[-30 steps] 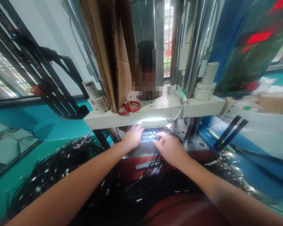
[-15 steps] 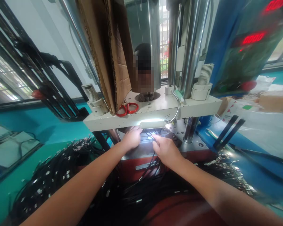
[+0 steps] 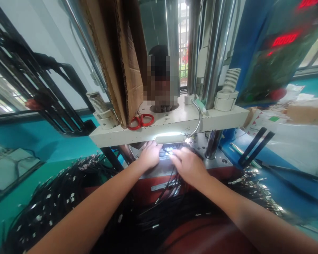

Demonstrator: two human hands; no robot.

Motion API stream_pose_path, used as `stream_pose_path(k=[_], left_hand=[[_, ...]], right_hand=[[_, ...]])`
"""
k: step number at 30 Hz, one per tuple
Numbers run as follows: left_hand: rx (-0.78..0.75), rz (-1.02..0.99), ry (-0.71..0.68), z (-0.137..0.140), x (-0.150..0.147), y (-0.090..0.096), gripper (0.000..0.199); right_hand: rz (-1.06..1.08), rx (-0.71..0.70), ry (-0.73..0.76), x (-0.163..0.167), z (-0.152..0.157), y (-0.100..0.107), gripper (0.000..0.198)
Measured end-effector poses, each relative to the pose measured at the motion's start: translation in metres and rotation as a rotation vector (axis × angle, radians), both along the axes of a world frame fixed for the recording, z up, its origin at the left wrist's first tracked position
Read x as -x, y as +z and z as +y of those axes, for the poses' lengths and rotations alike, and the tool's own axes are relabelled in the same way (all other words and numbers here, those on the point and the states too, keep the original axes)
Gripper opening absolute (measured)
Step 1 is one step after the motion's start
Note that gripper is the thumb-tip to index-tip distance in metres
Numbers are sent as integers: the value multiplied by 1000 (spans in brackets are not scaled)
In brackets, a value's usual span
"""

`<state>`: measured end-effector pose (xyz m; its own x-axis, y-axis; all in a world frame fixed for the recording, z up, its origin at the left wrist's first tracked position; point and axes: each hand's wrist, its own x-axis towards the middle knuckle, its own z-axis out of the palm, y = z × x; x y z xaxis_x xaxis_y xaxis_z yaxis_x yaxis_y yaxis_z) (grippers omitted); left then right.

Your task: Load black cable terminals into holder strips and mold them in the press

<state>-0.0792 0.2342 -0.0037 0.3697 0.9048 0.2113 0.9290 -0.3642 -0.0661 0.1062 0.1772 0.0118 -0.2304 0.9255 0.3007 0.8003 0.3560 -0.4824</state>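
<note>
Fingers (image 3: 178, 155) of the right hand (image 3: 190, 166) are bent at the centre of the frame, with thumb and index finger set narrowly together at the thin black cables (image 3: 169, 176); whether they grip one cannot be told. The left hand (image 3: 149, 156) lies just left of centre, palm down, its fingertips partly hidden; its hold cannot be told.

The thin black cables hang below the right hand, in front of a dark red machine front (image 3: 145, 194) bearing a narrow silver label strip (image 3: 159, 186). Heaps of black cable with bright silver ends fill the lower left (image 3: 58, 201) and lower right (image 3: 262, 194). A flat silver metal bed (image 3: 218, 162) lies under the hands.

Directly above, a lit white tubular lamp (image 3: 171, 139) sits along the front edge of a thick cream-painted metal plate (image 3: 214, 121). Red-handled scissors (image 3: 147, 120) rest on this plate, beside upright brown cardboard (image 3: 134, 77). Polished steel columns (image 3: 214, 53) rise behind. A blue control cabinet (image 3: 250, 46) with red digits occupies the upper right; a barred window (image 3: 183, 49) shows at top centre.
</note>
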Motion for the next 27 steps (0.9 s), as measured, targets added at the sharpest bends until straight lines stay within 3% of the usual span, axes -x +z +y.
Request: stream_pose_path(k=[3, 10, 22, 27], left_hand=[[-17, -24, -38, -1, -2, 7, 55], [-21, -58, -97, 1, -9, 7, 63], [0, -13, -120, 1, -10, 7, 43], [-9, 1, -96, 2, -9, 5, 48]], right_hand=[[7, 24, -93, -16, 6, 2, 28], [46, 137, -125, -23, 16, -6, 28], [121, 211, -99, -20, 21, -12, 38], [141, 208, -89, -19, 23, -15, 38]])
